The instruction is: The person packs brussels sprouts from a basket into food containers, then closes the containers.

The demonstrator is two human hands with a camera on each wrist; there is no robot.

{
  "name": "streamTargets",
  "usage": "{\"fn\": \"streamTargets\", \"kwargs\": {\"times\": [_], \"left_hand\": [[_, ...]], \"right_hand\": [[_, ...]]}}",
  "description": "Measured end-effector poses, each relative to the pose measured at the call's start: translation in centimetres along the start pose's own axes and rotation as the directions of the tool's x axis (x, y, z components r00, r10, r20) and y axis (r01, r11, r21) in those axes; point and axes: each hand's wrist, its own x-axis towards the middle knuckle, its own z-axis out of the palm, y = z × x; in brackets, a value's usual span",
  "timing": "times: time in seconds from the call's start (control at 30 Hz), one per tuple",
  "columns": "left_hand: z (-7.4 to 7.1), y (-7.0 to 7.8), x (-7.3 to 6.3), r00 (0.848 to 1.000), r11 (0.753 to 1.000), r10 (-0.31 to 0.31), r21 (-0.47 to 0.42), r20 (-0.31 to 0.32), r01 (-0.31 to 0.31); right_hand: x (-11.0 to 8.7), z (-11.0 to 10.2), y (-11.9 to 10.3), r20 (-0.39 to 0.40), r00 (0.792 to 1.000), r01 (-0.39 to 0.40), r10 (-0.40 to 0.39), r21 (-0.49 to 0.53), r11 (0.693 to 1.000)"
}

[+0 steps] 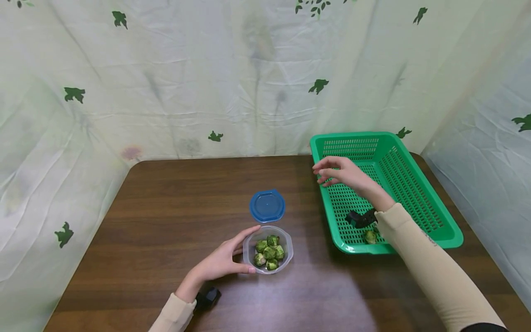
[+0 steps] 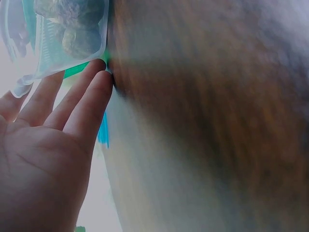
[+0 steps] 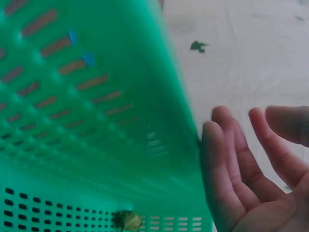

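Note:
My left hand (image 1: 221,260) spans the near-left side of a small clear plastic container (image 1: 289,253), thumb at the front rim and fingers along the far side. Several green Brussels sprouts (image 1: 269,252) sit inside it. In the left wrist view the fingers (image 2: 89,108) touch the container's wall. Over the left rim of a green plastic basket (image 1: 419,203), my right hand (image 1: 342,173) hovers with loosely bent fingers. Nothing shows between its thumb and fingertips in the right wrist view. A Brussels sprout (image 1: 370,237) lies at the basket's near end, partly hidden by the right sleeve.
Just behind the container, a blue lid (image 1: 267,206) lies flat on the brown wooden table (image 1: 178,207). A pale curtain with green leaf shapes (image 1: 186,92) hangs along the table's far edge. The basket's raised walls stand at the right.

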Motion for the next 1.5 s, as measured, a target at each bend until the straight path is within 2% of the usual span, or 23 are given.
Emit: {"fn": "streamTargets", "kwargs": {"times": [0.27, 0.6, 1.13, 1.5], "left_hand": [[0.0, 0.0, 0.0, 1.0, 1.0, -0.001, 0.002, -0.002, 0.001], [0.0, 0.2, 0.0, 1.0, 1.0, -0.011, 0.009, -0.003, 0.011], [-0.1, 0.1, 0.0, 1.0, 1.0, -0.014, 0.01, -0.003, 0.014], [-0.1, 0.1, 0.0, 1.0, 1.0, -0.02, 0.007, 0.0, 0.02]], "right_hand": [[0.9, -1.8, 1.0, -0.119, 0.992, -0.026, 0.03, 0.036, 0.999], [1.9, -3.2, 2.9, -0.182, 0.98, -0.075, 0.082, 0.041, 0.996], [3.4, -4.1, 4.7, -0.132, 0.968, -0.219, 0.215, -0.022, 0.975], [4.1, -3.8, 4.9, -0.103, 0.965, -0.249, 0.24, -0.089, 0.964]]}}
